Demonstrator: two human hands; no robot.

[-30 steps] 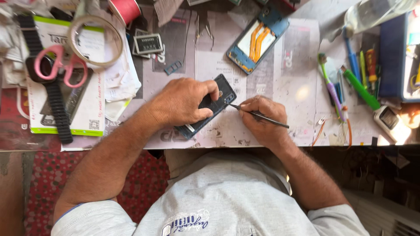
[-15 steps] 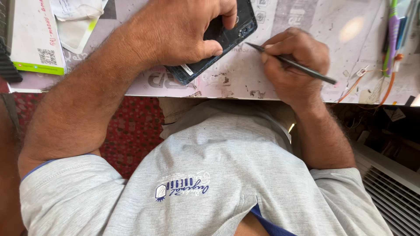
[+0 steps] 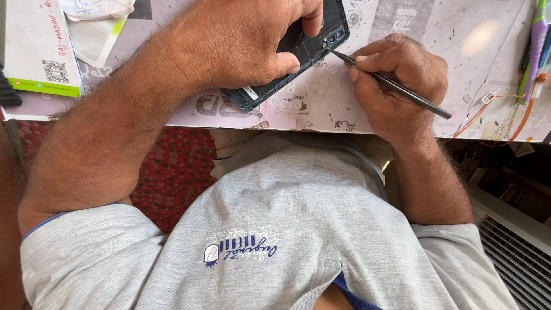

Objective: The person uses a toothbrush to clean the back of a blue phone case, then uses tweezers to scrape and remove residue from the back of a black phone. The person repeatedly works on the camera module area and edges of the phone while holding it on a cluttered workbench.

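1. The phone [image 3: 304, 51] lies flat on the counter [image 3: 321, 109], dark and opened, its long axis slanting from the lower-left corner near the counter's front edge up toward the upper right.

2. The left hand [image 3: 241, 40] is pressed down over the phone's middle, fingers curled round its far edge and the thumb tip on its face — closed on it, pinning it to the counter.

3. The right hand [image 3: 396, 86] sits just right of the phone, closed in a pen grip on a thin dark metal tool [image 3: 390, 83] (which kind of tool, I cannot tell).

4. The tool's shaft runs from lower right to upper left, and its tip touches the phone's upper right end, at the small round openings there — so the working point lies left of and slightly beyond the right hand, and just right of the left thumb.

5. To the far right, well apart, lie coloured pens [image 3: 534, 51]; a white box with a green stripe [image 3: 37, 49] sits at the far left.
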